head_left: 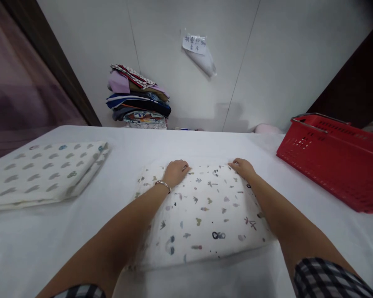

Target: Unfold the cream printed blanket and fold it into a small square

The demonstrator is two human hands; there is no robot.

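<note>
A white cloth with small printed figures [205, 211] lies folded flat on the white table in front of me. My left hand [176, 171] is closed at the cloth's far edge, left of its middle, thumb and fingers pinched together. At the far right corner, my right hand [243, 167] pinches the same edge between thumb and fingers. Both forearms reach over the cloth's sides. A second white cloth with grey leaf-like prints [46, 171] lies folded at the left, apart from both hands.
The white table [112, 240] reaches to the wall. A red basket [335, 161] with metal handles stands at the right. Behind the far edge rises a stack of folded fabrics [139, 99]. A paper sign [195, 44] hangs on the wall.
</note>
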